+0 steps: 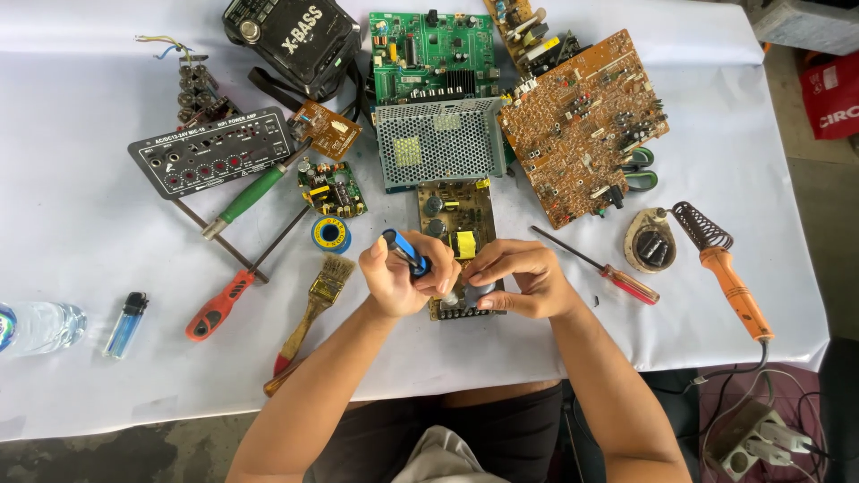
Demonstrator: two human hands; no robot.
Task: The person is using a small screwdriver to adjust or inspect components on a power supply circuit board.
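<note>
Power-supply board [458, 234] sits mid-table, just below perforated metal cover [438, 140]. Left hand [401, 282] is clenched round a blue-handled tool [407, 252]; right hand [522, 277] pinches the board's near edge by the capacitors. Looks light, stiff, fragile: best held by the edges, off the components. Red screwdriver [598, 266] lies just right.

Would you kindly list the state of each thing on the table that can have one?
left hand: closed around blue-handled tool
right hand: fingers pressing on power supply board
power supply board: bare, out of its case
perforated metal cover: off, lying beside board
soldering iron: resting on table, cord attached
paintbrush: lying unused
</note>
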